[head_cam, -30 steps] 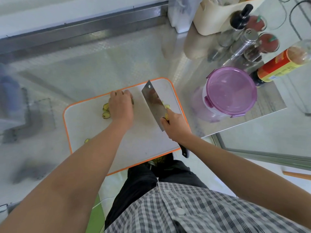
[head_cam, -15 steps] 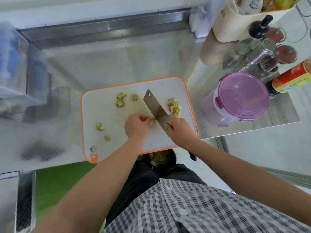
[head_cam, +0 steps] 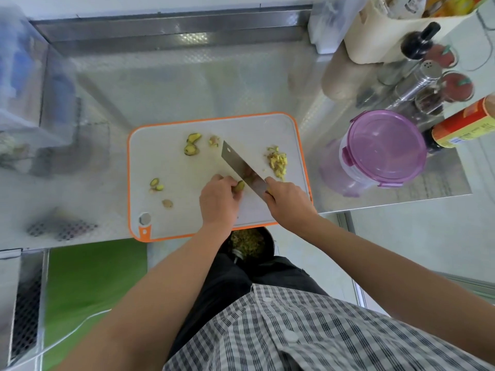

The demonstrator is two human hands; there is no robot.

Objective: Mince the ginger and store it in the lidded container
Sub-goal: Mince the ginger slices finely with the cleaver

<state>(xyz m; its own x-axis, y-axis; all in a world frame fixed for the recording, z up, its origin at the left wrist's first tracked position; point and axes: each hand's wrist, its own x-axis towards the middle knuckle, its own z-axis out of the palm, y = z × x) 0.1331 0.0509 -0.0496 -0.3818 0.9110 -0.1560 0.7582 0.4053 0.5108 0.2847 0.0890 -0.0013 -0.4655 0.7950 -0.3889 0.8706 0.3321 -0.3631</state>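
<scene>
A white cutting board (head_cam: 187, 226) with an orange rim lies on the steel counter. My left hand (head_cam: 219, 200) pinches a small ginger piece (head_cam: 239, 186) against the board. My right hand (head_cam: 288, 200) grips the handle of a cleaver (head_cam: 242, 167), whose blade slants up-left right beside that piece. A heap of chopped ginger (head_cam: 278, 162) lies at the board's right side. Ginger slices (head_cam: 192, 144) rest at the far middle, and more bits (head_cam: 156, 184) at the left. The purple-lidded container (head_cam: 385, 148) stands shut to the right of the board.
Spice shakers (head_cam: 426, 76), jars and an orange-labelled bottle (head_cam: 466, 124) crowd the back right with a cream caddy (head_cam: 388, 30). A clear bin (head_cam: 21, 76) stands at the left. The counter edge runs just behind my wrists; a bin of peel (head_cam: 249, 242) sits below.
My left hand left the far slices and came to the near middle of the board, now holding a ginger piece at the blade. The cleaver stays in my right hand, slightly lowered.
</scene>
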